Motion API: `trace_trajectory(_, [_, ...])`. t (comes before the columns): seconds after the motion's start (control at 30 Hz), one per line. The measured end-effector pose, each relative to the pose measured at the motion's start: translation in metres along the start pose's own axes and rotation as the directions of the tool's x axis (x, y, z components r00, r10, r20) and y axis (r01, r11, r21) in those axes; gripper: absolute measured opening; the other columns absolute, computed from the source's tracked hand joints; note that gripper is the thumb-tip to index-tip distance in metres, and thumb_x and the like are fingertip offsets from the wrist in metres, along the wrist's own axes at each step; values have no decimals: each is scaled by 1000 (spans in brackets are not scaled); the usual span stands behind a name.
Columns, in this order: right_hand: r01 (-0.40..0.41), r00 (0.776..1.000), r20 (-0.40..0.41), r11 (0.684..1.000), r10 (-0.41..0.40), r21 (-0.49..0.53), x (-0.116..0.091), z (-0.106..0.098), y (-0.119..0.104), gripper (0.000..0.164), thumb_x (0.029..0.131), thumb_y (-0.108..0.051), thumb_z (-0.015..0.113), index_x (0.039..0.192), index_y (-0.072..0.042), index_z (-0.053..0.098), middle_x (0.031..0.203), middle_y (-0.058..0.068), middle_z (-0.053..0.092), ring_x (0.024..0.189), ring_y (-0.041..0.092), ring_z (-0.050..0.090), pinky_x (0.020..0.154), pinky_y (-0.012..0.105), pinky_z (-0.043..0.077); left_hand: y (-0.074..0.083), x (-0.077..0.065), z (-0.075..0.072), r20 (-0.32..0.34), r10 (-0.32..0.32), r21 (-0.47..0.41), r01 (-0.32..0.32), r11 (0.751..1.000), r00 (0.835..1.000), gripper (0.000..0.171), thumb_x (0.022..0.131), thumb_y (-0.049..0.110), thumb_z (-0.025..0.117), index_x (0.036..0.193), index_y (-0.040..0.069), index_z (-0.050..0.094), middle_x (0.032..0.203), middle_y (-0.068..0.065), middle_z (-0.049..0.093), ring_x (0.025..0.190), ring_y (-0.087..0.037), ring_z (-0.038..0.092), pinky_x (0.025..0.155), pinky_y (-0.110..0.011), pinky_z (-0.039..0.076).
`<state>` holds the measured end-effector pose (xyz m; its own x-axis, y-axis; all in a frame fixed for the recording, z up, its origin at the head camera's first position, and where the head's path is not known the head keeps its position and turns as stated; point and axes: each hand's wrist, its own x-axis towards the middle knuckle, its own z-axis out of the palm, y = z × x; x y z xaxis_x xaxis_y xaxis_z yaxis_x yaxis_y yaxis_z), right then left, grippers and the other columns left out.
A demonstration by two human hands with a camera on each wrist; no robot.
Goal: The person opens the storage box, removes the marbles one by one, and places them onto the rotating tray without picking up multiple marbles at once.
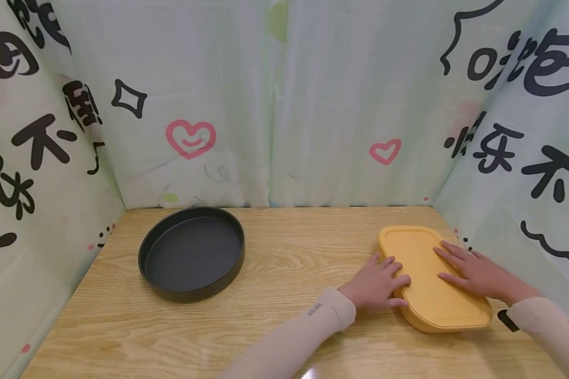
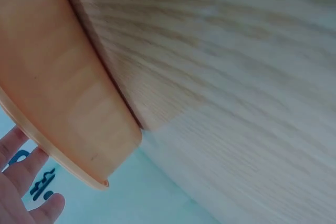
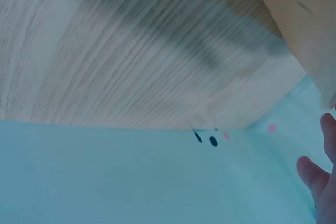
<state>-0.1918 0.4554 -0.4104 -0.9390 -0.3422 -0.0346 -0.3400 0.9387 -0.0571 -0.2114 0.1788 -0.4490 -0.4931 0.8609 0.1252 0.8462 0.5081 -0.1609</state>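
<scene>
A yellow rectangular box with rounded corners and a fitted lid (image 1: pixel 429 292) stands on the right of the table in the head view. Along its left edge lies my left hand (image 1: pixel 375 284), fingers spread and touching the lid's rim. The right hand (image 1: pixel 486 273) rests its fingertips on the lid near the right edge. In the left wrist view, the box's side wall (image 2: pixel 58 72) shows with left fingertips at its rim. Only a few right fingers (image 3: pixel 313 177) appear in the right wrist view, beside the box wall (image 3: pixel 307 14). The box's contents are hidden.
A round black pan (image 1: pixel 189 258) with a low wall sits at the table's left. The wooden table (image 1: pixel 294 247) is enclosed by printed curtains (image 1: pixel 313 105) at the back and sides. A small black object (image 1: pixel 507 320) lies by the right cuff.
</scene>
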Motion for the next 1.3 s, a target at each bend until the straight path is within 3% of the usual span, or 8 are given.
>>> trace_trajectory(0.23, [54, 995, -86, 998, -51, 41, 6, 9, -16, 65, 94, -37, 50, 148, -11, 26, 151, 23, 26, 141, 37, 24, 111, 60, 5, -18, -13, 2, -37, 7, -21, -8, 1000, 999, 50, 90, 66, 31, 126, 33, 43, 138, 6, 41, 139, -19, 33, 112, -44, 27])
trace_trajectory(0.5, [40, 992, -118, 997, -33, 62, 26, 22, -37, 64, 96, -37, 46, 148, -5, 25, 153, 23, 20, 140, 40, 23, 107, 60, 15, -38, -34, 1, -44, -40, -111, 35, 993, 998, 46, 94, 59, 30, 125, 27, 44, 139, 4, 44, 140, -20, 33, 112, -46, 27])
trace_trajectory(0.73, [26, 996, -92, 997, -18, 78, 44, 24, -55, 66, 97, -40, 44, 148, -4, 24, 154, 23, 17, 142, 40, 19, 109, 59, 13, -51, -49, 5, -88, -78, -113, 68, 991, 993, 44, 95, 57, 33, 123, 26, 46, 136, 3, 47, 138, -20, 36, 111, -47, 28])
trace_trajectory(0.97, [47, 992, -118, 996, -38, 76, 59, 28, -73, 65, 96, -41, 45, 146, -3, 28, 153, 24, 21, 140, 41, 22, 107, 61, 16, -63, -65, 7, -110, -114, -136, 99, 986, 987, 43, 94, 56, 37, 118, 23, 48, 131, 1, 51, 135, -21, 39, 110, -47, 30])
trace_trajectory(1.3, [38, 994, -108, 996, -28, 84, 80, 32, -100, 67, 96, -42, 44, 147, -3, 27, 154, 23, 19, 141, 40, 20, 109, 60, 14, -81, -90, 6, -107, -155, -198, 132, 971, 982, 39, 94, 53, 41, 113, 21, 51, 129, -1, 50, 134, -23, 40, 110, -45, 30])
